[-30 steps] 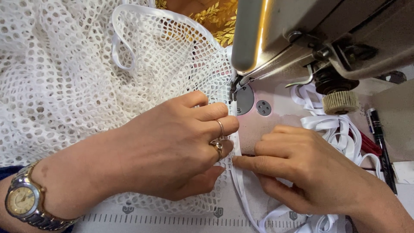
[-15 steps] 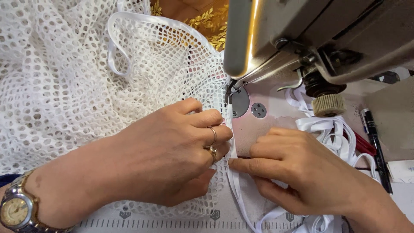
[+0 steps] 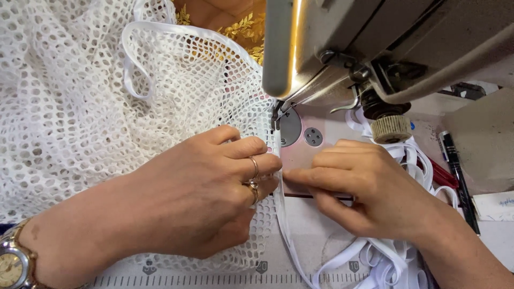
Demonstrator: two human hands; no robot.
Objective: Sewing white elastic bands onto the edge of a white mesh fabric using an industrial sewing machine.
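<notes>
We see the left hand (image 3: 201, 195) lying palm-down on the white mesh fabric (image 3: 80, 107), fingers curled together and pressing its edge flat, fingertips pointing right toward the needle area. Two rings sit on its fingers, and a wristwatch (image 3: 13, 265) shows at the wrist. The right hand (image 3: 369, 192) rests flat just beside it, fingers extended leftward, pinning the white ribbon tape (image 3: 289, 235) that runs along the mesh edge between both hands. Above the fingertips hangs the sewing machine head (image 3: 385, 48). Beyond the right hand lie a black pen (image 3: 455, 171) and loose tape loops.
</notes>
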